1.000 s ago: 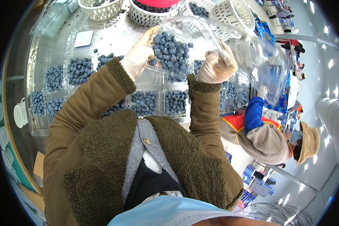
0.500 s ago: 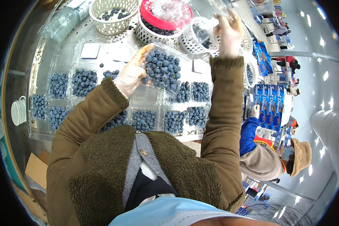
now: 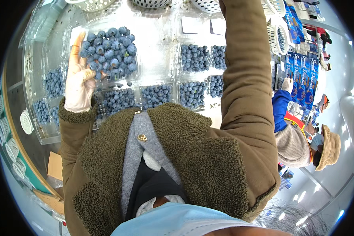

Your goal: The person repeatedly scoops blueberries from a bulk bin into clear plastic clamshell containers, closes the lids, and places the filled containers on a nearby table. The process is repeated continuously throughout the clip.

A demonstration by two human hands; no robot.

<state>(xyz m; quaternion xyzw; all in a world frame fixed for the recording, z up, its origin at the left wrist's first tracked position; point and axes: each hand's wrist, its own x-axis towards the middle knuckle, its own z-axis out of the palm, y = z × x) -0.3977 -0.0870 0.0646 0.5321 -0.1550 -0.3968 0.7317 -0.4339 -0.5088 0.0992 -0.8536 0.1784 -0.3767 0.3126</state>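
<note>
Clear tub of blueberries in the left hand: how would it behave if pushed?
The clear tub looks thin-walled, so it would probably flex under the left hand. The blueberries are round and look heaped loose, so they'd likely roll if it tips.

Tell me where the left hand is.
In the head view, the gloved left hand is at upper left, along the left side of a large heap of blueberries, directly above its olive fleece cuff.

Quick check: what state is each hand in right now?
Left hand: closed on the edge of a clear tub of blueberries.
Right hand: out of view, cannot be told.
</note>
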